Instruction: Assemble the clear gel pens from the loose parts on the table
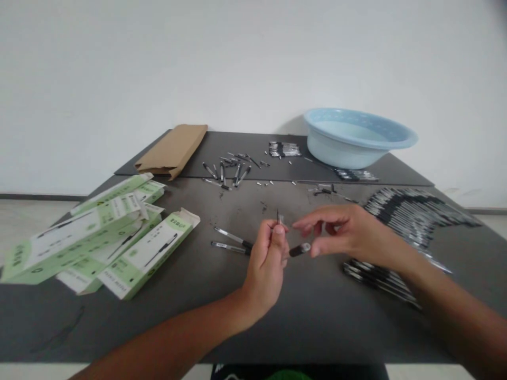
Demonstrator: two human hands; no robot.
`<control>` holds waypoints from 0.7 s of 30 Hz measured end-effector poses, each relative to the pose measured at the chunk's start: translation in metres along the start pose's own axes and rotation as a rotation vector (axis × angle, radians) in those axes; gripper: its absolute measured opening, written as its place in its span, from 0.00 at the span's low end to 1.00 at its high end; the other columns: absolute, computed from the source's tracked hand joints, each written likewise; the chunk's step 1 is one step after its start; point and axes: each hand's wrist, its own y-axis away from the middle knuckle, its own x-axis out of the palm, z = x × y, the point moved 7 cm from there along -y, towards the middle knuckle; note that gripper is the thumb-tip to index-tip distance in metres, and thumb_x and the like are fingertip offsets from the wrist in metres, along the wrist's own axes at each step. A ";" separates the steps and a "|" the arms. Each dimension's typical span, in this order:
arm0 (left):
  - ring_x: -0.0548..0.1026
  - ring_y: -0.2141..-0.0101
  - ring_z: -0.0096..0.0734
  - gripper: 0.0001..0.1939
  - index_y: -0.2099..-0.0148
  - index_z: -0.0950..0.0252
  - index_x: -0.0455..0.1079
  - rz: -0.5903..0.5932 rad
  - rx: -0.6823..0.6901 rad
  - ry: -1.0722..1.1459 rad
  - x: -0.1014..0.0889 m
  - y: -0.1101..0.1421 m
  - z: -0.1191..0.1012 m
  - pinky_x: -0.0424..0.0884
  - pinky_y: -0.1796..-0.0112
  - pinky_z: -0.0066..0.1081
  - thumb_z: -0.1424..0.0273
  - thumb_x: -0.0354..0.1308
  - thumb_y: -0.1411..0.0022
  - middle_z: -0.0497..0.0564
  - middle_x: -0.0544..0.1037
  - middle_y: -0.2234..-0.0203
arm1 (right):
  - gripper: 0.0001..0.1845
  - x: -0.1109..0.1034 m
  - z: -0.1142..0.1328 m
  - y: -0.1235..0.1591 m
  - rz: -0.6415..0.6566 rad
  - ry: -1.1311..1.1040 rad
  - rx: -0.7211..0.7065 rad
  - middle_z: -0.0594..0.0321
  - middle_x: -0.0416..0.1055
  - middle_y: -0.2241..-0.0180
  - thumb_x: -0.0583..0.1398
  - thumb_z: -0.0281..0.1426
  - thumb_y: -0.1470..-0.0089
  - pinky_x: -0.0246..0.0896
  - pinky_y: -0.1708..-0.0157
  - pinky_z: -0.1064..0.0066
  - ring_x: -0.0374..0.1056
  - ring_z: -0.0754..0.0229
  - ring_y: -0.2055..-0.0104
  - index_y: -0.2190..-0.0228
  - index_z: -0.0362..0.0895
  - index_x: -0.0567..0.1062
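Two hands of mine are showing over the tabletop. Left hand is pinching a slim pen part between thumb and fingers, tip end pointing up. Right hand is hanging just to its right, fingers parted and curving, gripping nothing I can see. A dark pen piece is sitting between the two; can't tell if either hand is touching it.

Two clear pens are lying just left of my left hand, near ends running behind it. Farther left, green-and-white boxes are piling up. Beyond that hand: loose pens are scattering, and a brown paper bag is lying farther off to the left. Right of and under my right forearm, a big spread of pens is fanning out. Beyond the right hand, a blue basin is standing.
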 end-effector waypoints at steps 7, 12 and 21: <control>0.57 0.74 0.25 0.20 0.58 0.60 0.61 0.019 -0.034 0.068 0.002 -0.002 0.004 0.56 0.74 0.23 0.48 0.50 0.22 0.41 0.58 0.73 | 0.13 -0.032 -0.030 -0.132 0.041 0.603 0.063 0.62 0.87 0.56 0.66 0.37 0.38 0.72 0.51 0.64 0.81 0.50 0.54 0.53 0.50 0.87; 0.59 0.73 0.27 0.23 0.56 0.60 0.64 -0.017 -0.050 0.029 -0.001 0.000 0.012 0.58 0.73 0.25 0.45 0.48 0.23 0.43 0.61 0.72 | 0.16 -0.008 -0.037 -0.210 0.033 0.716 0.036 0.55 0.83 0.50 0.65 0.38 0.33 0.70 0.43 0.53 0.78 0.51 0.48 0.48 0.44 0.81; 0.62 0.72 0.31 0.28 0.52 0.61 0.67 -0.029 -0.142 -0.001 -0.006 0.002 0.026 0.62 0.70 0.29 0.40 0.47 0.26 0.45 0.64 0.72 | 0.18 0.003 -0.078 -0.290 0.044 0.879 0.236 0.54 0.76 0.45 0.64 0.39 0.32 0.75 0.48 0.53 0.76 0.50 0.48 0.47 0.43 0.78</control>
